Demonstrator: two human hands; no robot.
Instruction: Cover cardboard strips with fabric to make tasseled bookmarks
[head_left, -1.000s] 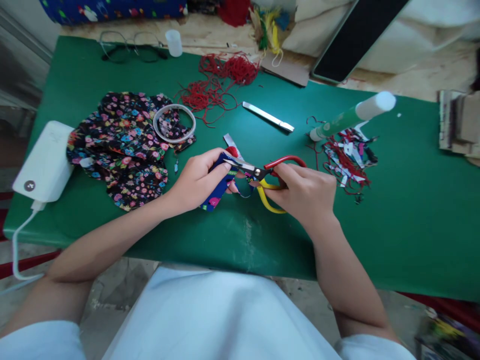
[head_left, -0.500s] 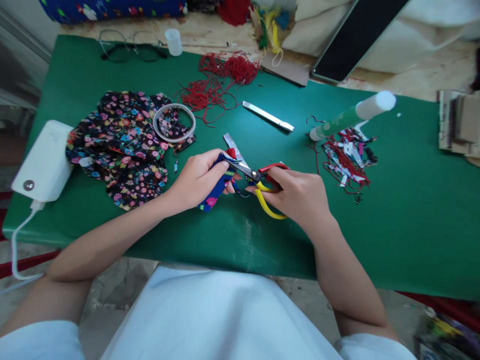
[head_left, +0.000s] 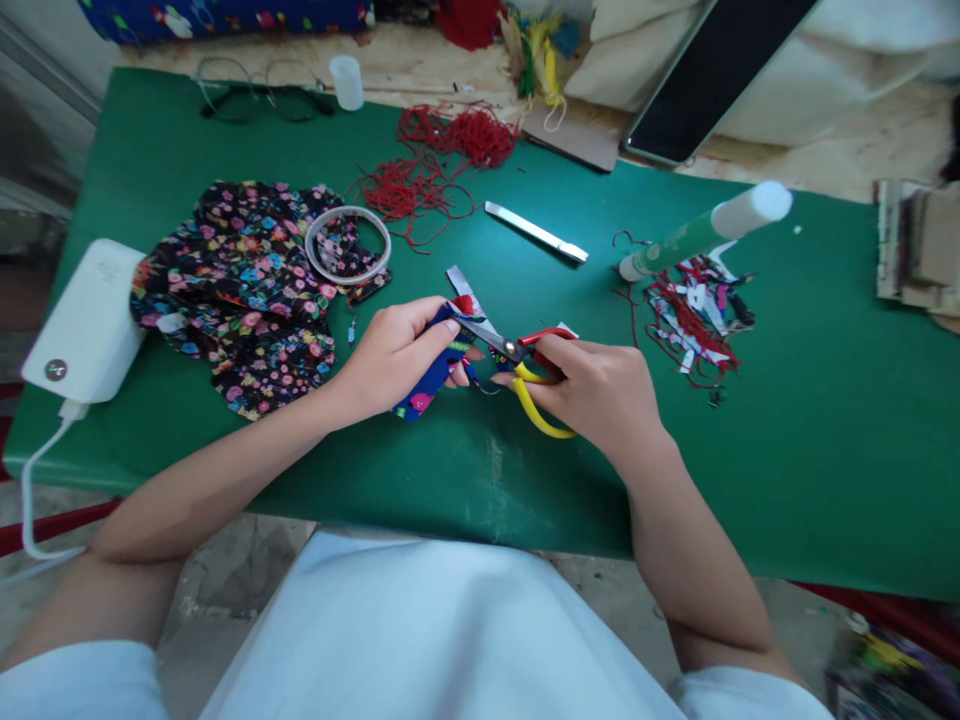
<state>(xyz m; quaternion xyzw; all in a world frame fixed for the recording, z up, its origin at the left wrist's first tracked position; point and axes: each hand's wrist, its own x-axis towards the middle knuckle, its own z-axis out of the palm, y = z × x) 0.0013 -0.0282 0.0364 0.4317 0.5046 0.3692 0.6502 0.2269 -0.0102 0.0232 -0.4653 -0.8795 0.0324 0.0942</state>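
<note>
My left hand pinches a small piece of blue patterned fabric with pink and green marks; a red bit shows at its upper edge. Closed round the handles of a pair of scissors, one loop red and one yellow, is my right hand. The scissor blades are spread apart, one at the fabric by my left thumb, the other beyond its upper edge. Some of the fabric and several left fingertips are partly hidden behind the blades. Left of my left hand lies a black floral cloth with a pale ring on it.
Red cord lies in tangles behind my hands, near metal tweezers. At right, a glue stick leans over a pile of scraps. A white power bank, eyeglasses and a phone lie around the green table.
Almost nothing differs. The blue fabric's lower end has shifted very slightly to the left; both hands and the scissors hold nearly the same place.
</note>
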